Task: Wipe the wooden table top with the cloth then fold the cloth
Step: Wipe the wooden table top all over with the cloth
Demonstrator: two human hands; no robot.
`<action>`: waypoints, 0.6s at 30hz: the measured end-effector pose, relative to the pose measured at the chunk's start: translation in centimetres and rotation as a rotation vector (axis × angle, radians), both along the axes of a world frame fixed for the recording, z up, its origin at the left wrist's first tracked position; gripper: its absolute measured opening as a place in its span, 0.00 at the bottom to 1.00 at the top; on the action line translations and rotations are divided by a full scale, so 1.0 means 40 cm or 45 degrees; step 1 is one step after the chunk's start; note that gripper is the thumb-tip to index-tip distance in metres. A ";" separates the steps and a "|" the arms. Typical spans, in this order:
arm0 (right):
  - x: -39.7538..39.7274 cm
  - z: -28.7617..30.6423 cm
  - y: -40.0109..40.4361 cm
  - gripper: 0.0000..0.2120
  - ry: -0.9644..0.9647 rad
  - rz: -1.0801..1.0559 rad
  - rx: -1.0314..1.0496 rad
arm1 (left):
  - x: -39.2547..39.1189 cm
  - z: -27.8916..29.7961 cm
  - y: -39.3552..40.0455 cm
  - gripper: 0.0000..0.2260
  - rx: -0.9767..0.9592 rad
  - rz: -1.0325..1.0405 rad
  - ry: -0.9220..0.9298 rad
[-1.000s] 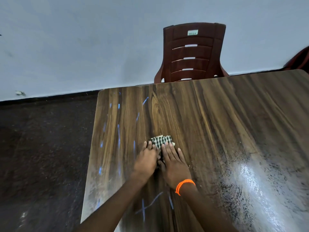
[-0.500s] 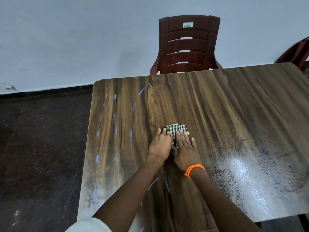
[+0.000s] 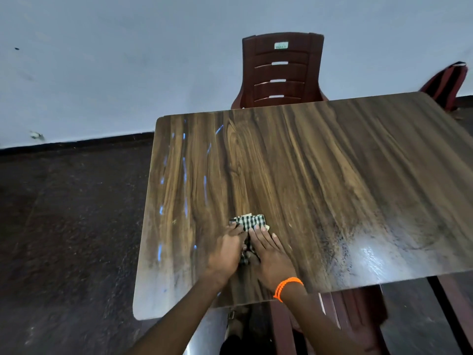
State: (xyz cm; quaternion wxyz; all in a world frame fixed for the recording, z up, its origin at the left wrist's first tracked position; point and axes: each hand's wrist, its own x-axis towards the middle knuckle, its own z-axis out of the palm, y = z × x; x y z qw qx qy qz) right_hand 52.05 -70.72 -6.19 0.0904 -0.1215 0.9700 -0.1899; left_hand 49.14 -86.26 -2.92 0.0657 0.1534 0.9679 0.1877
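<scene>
A small black-and-white checked cloth (image 3: 249,222), folded into a compact pad, lies on the dark wooden table top (image 3: 320,175) near its front left part. My left hand (image 3: 226,248) and my right hand (image 3: 271,254) lie side by side, palms down, pressing flat on the cloth. Only its far edge and a strip between the hands show. An orange band circles my right wrist.
A dark red plastic chair (image 3: 281,70) stands behind the table's far edge, and part of another (image 3: 445,85) shows at the far right. A third chair (image 3: 353,319) sits under the near edge. Dark floor lies to the left.
Both hands stay pressed on the folded cloth. The view has pulled back and tilted down, so the table's near edge and the chair under it now show.
</scene>
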 end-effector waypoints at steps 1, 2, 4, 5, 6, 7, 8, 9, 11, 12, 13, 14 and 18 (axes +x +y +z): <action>0.034 0.004 0.024 0.29 0.003 0.007 0.033 | 0.032 0.000 0.019 0.22 0.018 -0.043 0.006; 0.061 0.007 0.048 0.29 0.004 0.006 0.065 | 0.055 -0.004 0.039 0.24 0.019 -0.087 0.010; 0.103 0.015 0.102 0.29 0.004 -0.014 0.109 | 0.085 -0.004 0.088 0.25 0.026 -0.160 -0.005; 0.114 0.018 0.126 0.29 -0.007 -0.033 0.118 | 0.091 -0.003 0.112 0.24 0.030 -0.187 -0.024; 0.120 0.021 0.147 0.29 -0.020 -0.058 0.125 | 0.091 -0.002 0.134 0.23 0.029 -0.199 -0.043; 0.117 0.023 0.164 0.29 -0.035 -0.089 0.130 | 0.085 0.001 0.152 0.22 0.017 -0.197 -0.060; 0.108 0.024 0.178 0.29 -0.052 -0.116 0.131 | 0.075 0.002 0.167 0.21 0.013 -0.187 -0.065; 0.092 0.024 0.186 0.29 -0.072 -0.135 0.128 | 0.060 0.007 0.180 0.20 0.006 -0.177 -0.068; 0.046 0.021 0.187 0.30 -0.090 -0.166 0.113 | 0.018 0.016 0.193 0.19 0.014 -0.142 -0.096; 0.018 0.021 0.183 0.30 -0.092 -0.180 0.105 | -0.007 0.020 0.196 0.18 0.021 -0.115 -0.123; -0.008 0.019 0.172 0.30 -0.098 -0.196 0.094 | -0.033 0.023 0.194 0.18 0.014 -0.099 -0.138; -0.035 0.017 0.157 0.30 -0.097 -0.214 0.079 | -0.059 0.023 0.188 0.17 -0.008 -0.093 -0.138; -0.110 0.015 0.080 0.32 -0.105 -0.190 0.042 | -0.137 0.006 0.130 0.16 -0.067 -0.025 -0.148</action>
